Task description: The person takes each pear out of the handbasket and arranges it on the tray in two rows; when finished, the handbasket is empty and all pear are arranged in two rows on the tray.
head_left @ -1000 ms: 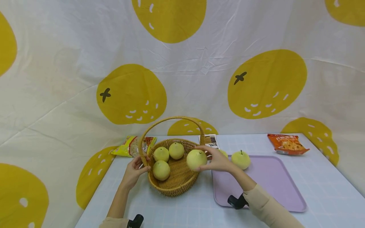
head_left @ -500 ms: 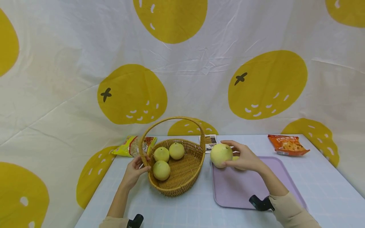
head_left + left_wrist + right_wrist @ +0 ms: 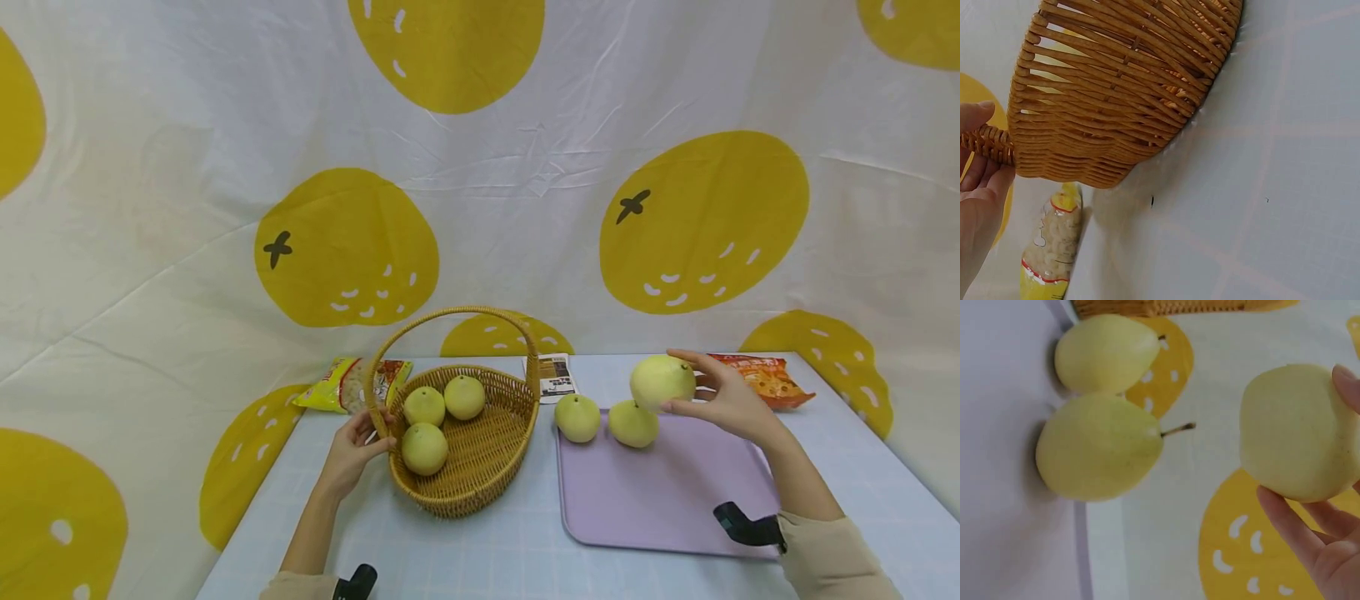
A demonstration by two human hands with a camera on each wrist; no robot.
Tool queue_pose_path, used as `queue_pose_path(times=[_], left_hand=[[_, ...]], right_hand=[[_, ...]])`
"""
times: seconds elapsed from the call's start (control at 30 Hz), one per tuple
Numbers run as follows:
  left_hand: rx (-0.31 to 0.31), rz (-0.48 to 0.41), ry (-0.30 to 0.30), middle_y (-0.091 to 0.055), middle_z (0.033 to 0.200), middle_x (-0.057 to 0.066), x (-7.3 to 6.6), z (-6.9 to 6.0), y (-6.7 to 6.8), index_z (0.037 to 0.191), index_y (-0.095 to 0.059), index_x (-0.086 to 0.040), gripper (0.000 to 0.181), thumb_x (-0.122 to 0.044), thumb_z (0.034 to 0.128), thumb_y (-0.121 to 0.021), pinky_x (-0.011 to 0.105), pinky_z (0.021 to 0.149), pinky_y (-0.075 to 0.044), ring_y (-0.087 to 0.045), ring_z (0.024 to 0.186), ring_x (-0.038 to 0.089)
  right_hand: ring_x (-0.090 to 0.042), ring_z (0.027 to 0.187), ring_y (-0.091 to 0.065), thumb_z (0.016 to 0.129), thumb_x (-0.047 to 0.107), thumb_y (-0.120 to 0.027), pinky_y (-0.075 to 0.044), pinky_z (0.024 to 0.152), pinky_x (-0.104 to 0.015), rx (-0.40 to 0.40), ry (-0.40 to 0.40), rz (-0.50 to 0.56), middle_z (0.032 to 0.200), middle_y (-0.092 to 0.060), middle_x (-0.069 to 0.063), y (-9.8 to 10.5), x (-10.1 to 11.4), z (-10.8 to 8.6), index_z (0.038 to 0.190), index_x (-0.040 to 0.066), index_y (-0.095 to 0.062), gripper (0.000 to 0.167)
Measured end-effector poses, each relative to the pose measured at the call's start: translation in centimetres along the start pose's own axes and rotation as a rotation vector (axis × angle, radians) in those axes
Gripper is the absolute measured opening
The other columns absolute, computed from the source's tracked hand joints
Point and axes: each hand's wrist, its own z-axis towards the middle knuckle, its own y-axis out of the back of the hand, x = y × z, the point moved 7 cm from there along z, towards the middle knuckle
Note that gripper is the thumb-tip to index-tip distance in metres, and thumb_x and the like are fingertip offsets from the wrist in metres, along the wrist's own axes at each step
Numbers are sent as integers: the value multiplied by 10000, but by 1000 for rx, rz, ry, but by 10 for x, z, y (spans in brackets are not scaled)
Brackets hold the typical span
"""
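Note:
My left hand (image 3: 348, 454) grips the base of the handle on the left side of a wicker basket (image 3: 480, 467). Three pale yellow-green pears (image 3: 425, 449) lie in the basket's left and back part. Another pear (image 3: 663, 382) is pinched between the thumb and fingers of my right hand (image 3: 723, 400), raised above the back of a purple tray (image 3: 637, 500). Two pears stand side by side at the tray's back left, a left pear (image 3: 577, 417) and a right pear (image 3: 1100, 447) with its stem up. In the right wrist view, the held pear (image 3: 1297, 432) is apart from them.
A yellow snack bag (image 3: 345, 385) lies behind the basket's left side. At the back right is an orange snack packet (image 3: 765, 382), partly behind my right hand. A printed packet (image 3: 553, 377) lies behind the basket's right side. A patterned curtain (image 3: 480, 208) hangs behind the table.
My right hand has carried the pear from over the basket's right edge, rightward past the left tray pear, to above the tray's back. The left hand and basket have stayed put.

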Motion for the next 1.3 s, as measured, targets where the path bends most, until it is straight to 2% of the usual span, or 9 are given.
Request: queue_pose_path(times=[0.1, 0.17, 0.33, 0.43, 0.53, 0.63, 0.77, 1.03, 1.3], left_hand=[[-5, -11, 4, -477, 1263, 312, 0, 0, 0, 1325, -357, 148, 612, 114, 792, -657, 186, 897, -493, -550, 1081, 70], [-9, -17, 7, -480, 1261, 307, -1, 0, 0, 1326, -355, 147, 615, 120, 790, -655, 193, 889, -500, -553, 1081, 80], [-4, -17, 4, -490, 1250, 301, 0, 0, 0, 1322, -355, 151, 614, 110, 791, -661, 201, 886, -505, -551, 1089, 102], [-1, -11, 3, -502, 1239, 286, 0, -1, 0, 1317, -357, 152, 609, 101, 794, -665, 199, 886, -504, -549, 1092, 106], [-3, -8, -5, -508, 1229, 283, 0, -1, 0, 1308, -365, 155, 598, 98, 794, -668, 195, 890, -500, -545, 1095, 113], [-2, -6, -15, -508, 1226, 289, -1, 0, 0, 1303, -365, 159, 592, 99, 796, -665, 194, 890, -500, -543, 1098, 117], [1, -5, -16, -502, 1233, 297, 0, 1, 0, 1307, -361, 160, 592, 104, 798, -659, 196, 879, -506, -545, 1095, 104], [-8, -8, -8, -482, 1246, 326, 1, -1, 0, 1308, -365, 157, 593, 113, 793, -655, 193, 861, -514, -550, 1076, 85], [-7, -1, -8, -497, 1239, 305, 1, 0, 0, 1309, -366, 153, 600, 97, 794, -669, 194, 880, -505, -544, 1090, 93]], right_hand=[[74, 922, -510, 758, 79, -783, -501, 739, -101, -27, -43, -26, 1242, -474, -128, 12, -14, -5, 1341, -49, -438, 690], [1, 944, -540, 767, 96, -779, -498, 725, -98, -45, -75, -53, 1246, -467, -136, 18, -23, -9, 1344, -48, -433, 688], [-394, 1014, -547, 787, 126, -767, -454, 703, -64, -68, -137, -94, 1295, -435, -251, 28, -46, -19, 1356, -59, -404, 700], [-492, 1035, -505, 797, 150, -761, -436, 701, -60, -68, -175, -102, 1318, -407, -280, 30, -58, -24, 1361, -61, -392, 706], [-511, 1032, -510, 803, 166, -756, -489, 707, -143, -64, -201, -122, 1318, -406, -295, 30, -69, -28, 1363, -68, -389, 709], [-535, 1035, -503, 821, 206, -738, -556, 757, -368, -54, -242, -143, 1316, -401, -331, 29, -81, -33, 1371, -74, -374, 717], [-544, 1051, -485, 834, 274, -720, -497, 806, -603, -34, -301, -151, 1313, -391, -357, 26, -97, -38, 1382, -71, -360, 741], [-500, 1047, -493, 847, 304, -702, -480, 838, -598, 4, -363, -122, 1322, -374, -364, 17, -115, -45, 1396, -78, -327, 767], [-523, 1059, -494, 845, 246, -706, -466, 861, -605, 20, -328, -118, 1352, -332, -398, 10, -123, -44, 1380, -91, -351, 725]])
